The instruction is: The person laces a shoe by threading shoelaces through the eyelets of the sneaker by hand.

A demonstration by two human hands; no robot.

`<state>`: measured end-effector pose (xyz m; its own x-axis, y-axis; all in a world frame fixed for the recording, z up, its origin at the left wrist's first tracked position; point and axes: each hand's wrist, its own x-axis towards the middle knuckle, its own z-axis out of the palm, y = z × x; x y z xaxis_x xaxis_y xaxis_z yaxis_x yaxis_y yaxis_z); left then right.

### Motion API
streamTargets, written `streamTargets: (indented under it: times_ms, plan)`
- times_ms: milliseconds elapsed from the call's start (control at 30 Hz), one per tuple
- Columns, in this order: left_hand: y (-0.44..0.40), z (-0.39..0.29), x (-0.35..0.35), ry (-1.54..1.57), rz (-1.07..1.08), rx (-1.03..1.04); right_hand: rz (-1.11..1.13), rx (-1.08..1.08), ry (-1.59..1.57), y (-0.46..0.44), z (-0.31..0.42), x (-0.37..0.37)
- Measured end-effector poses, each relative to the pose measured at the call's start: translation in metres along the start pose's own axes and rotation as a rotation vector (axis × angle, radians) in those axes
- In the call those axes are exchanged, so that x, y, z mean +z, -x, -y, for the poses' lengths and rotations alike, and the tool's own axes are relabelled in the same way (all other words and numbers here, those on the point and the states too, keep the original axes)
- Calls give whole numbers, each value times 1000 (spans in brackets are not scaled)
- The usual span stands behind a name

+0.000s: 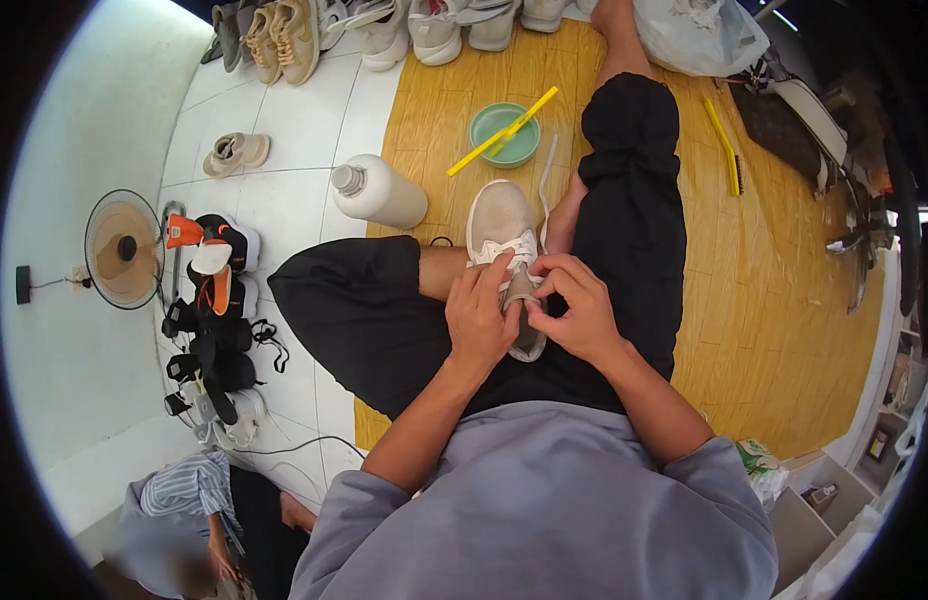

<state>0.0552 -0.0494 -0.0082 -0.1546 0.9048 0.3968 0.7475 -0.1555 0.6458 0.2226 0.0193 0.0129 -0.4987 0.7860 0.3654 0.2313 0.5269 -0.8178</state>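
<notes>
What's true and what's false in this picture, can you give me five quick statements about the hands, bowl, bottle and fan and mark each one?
1. The left hand and right hand are both touching the shoe. True.
2. The bowl is red. False: it is green.
3. A yellow tool lies across the bowl. True.
4. In the picture, the bottle is right of the shoe. False: it is to the left.
5. The fan is at the picture's right edge. False: it is toward the left.
</notes>
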Motion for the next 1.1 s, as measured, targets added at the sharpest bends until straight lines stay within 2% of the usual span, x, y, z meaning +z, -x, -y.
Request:
streamTargets:
  times_ms: [100,200,233,433,533,633,700,733,767,800,833,933,1033,1100]
  plan:
    - [2,1,4,32,-53,-30,107,220,-140,-6,-3,-7]
    - [3,3,6,50,-67,-41,97,372,-193,-23,-2,-8]
    - [3,4,7,53,-65,-40,189,389,-160,-31,0,-13]
    - [5,8,8,58,-51,-5,376,248,-24,-51,-14,-19]
    - [5,9,8,72,-19,-47,348,146,133,-53,-5,-16]
    - [5,10,8,33,-24,-32,142,84,261,-49,-6,-27]
    - [2,6,5,4,-48,-34,-54,118,294,-49,-16,-54]
    - [0,5,4,-9,-61,-30,-200,265,82,-52,-9,-69]
    - [-1,7,6,27,-47,-52,-343,211,-49,-51,-14,-85]
    - [0,10,8,66,-31,-75,-432,204,-51,-50,-16,-109]
    - [1,11,10,106,-15,-95,-584,257,-208,-49,-16,-125]
    - [2,10,14,135,-42,-108,-720,294,-642,-42,-3,-171]
    - [2,11,13,144,-36,-104,-709,277,-770,-21,-13,-201]
    - [2,12,15,166,-55,-101,-640,224,-997,-17,-14,-216]
